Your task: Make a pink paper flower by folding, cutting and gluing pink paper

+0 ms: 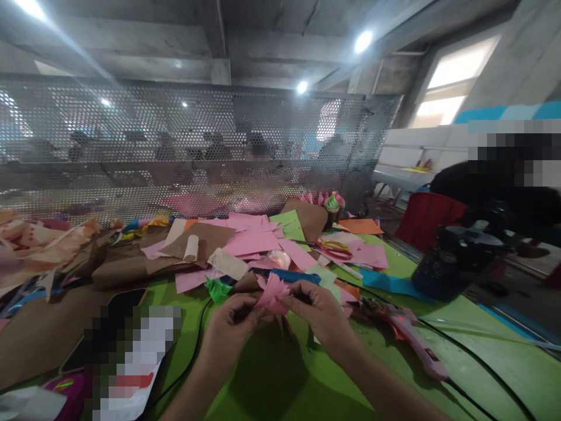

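A pink paper flower (273, 292) with layered, pointed petals is held up over the green table (267, 374). My left hand (236, 318) pinches its left side, fingers closed on the paper. On its right side, my right hand (313, 307) grips the petals between thumb and fingers. A thin brownish strip hangs below the flower. Just behind my hands lie a blue stick-like tool (293, 276) and a crumpled green piece (218, 288). To the right of my right hand rests a pink glue gun (421, 345) with a small red light.
Pink paper sheets (252, 242), brown paper (205, 240) and yellow-red scissors (335, 248) clutter the table's back. A dark phone (103, 327) lies left. A dark jug (456, 257) stands right, near a red chair (432, 219) and a person. A perforated metal screen (184, 146) rises behind.
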Tool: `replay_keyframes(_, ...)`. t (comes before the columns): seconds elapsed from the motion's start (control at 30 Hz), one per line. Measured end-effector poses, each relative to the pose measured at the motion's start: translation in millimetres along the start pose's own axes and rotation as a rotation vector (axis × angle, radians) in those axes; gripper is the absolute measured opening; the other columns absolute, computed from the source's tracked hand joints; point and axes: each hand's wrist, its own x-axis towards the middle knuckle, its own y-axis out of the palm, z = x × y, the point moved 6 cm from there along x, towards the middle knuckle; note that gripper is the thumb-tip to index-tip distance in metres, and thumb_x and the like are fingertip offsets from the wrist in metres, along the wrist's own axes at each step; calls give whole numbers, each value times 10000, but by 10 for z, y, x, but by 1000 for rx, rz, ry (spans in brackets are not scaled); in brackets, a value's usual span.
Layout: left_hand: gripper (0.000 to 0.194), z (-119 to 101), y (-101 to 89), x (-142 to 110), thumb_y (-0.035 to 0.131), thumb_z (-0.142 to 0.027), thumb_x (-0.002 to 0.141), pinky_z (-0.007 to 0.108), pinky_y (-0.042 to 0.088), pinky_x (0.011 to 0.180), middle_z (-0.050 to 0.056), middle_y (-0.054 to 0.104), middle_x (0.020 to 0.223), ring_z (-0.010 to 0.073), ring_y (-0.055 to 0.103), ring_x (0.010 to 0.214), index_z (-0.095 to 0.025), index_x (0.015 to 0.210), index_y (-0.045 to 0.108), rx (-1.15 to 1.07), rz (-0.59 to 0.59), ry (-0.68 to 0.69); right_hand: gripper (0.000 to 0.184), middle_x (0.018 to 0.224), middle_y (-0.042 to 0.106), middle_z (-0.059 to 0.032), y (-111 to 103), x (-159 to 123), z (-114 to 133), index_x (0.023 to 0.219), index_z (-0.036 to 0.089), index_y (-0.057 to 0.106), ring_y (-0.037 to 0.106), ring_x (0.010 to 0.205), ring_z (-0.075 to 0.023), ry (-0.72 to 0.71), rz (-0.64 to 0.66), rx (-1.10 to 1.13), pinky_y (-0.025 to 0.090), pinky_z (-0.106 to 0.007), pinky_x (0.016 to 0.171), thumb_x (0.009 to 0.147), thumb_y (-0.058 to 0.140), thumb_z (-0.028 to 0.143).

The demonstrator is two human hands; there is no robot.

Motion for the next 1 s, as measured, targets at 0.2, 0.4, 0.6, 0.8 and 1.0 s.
replay_keyframes(0.2, 89, -32, 1, 1, 706, -276, 764, 302, 524, 792, 54, 747, 905, 220, 675, 875, -203, 796, 746, 60, 5, 60, 180, 680, 529, 30, -41, -1, -13, 753, 202, 593, 468, 644, -147, -13, -41, -7, 364, -259, 596, 768, 672, 363)
replay_keyframes(0.4, 86, -36, 23, -5, 691, -266, 762, 304, 525, 762, 60, 750, 876, 222, 676, 850, -202, 766, 748, 57, 44, 85, 280, 756, 552, 15, -17, 13, -56, 855, 202, 601, 487, 690, -156, 24, 4, 101, 386, -262, 625, 745, 713, 434)
replay_keyframes(0.6, 81, -1, 55, -6, 685, -227, 742, 312, 518, 749, 55, 745, 844, 220, 671, 814, -202, 786, 748, 109, 72, 70, 305, 693, 535, 28, 35, 7, -103, 711, 187, 601, 465, 654, -139, 69, 33, 225, 359, -257, 617, 708, 746, 456)
replay_keyframes(0.8, 90, 31, 66, -9, 662, -217, 757, 304, 510, 745, 54, 736, 840, 212, 662, 813, -193, 795, 740, 106, 80, 45, 253, 689, 542, 33, 31, -1, -98, 740, 187, 630, 463, 652, -134, 59, 38, 260, 348, -250, 608, 739, 735, 417)
replay_keyframes(1.0, 86, 53, 58, 0, 659, -195, 741, 320, 503, 757, 60, 734, 839, 220, 655, 818, -188, 788, 730, 96, 85, 56, 216, 706, 553, 25, 31, -1, -97, 735, 184, 634, 469, 673, -138, 62, 43, 260, 348, -255, 626, 746, 734, 375)
